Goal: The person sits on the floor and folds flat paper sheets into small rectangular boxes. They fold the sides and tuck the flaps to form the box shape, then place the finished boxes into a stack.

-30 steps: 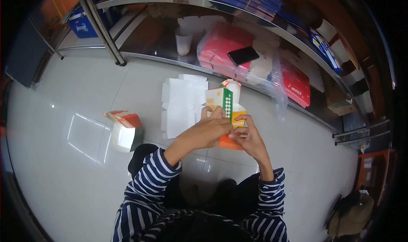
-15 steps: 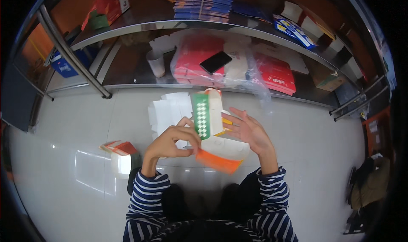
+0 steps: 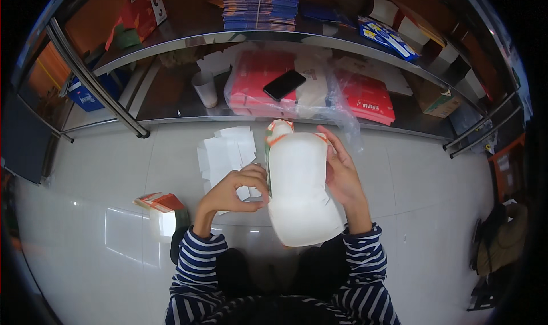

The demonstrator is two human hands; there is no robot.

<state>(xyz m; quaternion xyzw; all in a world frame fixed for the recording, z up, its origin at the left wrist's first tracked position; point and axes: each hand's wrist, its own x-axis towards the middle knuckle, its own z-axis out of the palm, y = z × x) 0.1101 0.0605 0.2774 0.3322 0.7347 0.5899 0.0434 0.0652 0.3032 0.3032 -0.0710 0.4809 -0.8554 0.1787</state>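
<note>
A paper food carton [image 3: 299, 171], partly folded, is held up in front of me with a broad white face toward me. Orange and green print shows along its far end and left edge. My left hand [image 3: 237, 191] pinches thumb and fingertips together at the carton's left edge. Along the right side, my right hand [image 3: 344, 176] grips it, with some fingers hidden behind the card. White flat card blanks [image 3: 225, 154] lie on the floor beyond my left hand. A folded orange and white carton [image 3: 164, 219] rests on the floor to the left.
Ahead stands a metal shelf [image 3: 188, 111]. It bears plastic-wrapped red packs [image 3: 262, 68], a black phone [image 3: 284, 85], a cup [image 3: 205, 89] and, higher up, a tied stack of blue cartons [image 3: 260, 8]. A blue bin [image 3: 85, 94] is at left, and dark bags [image 3: 496, 239] at right.
The carton has turned, so a white face now covers the green and orange panels seen before. My right hand has gone from spread fingers to gripping its side.
</note>
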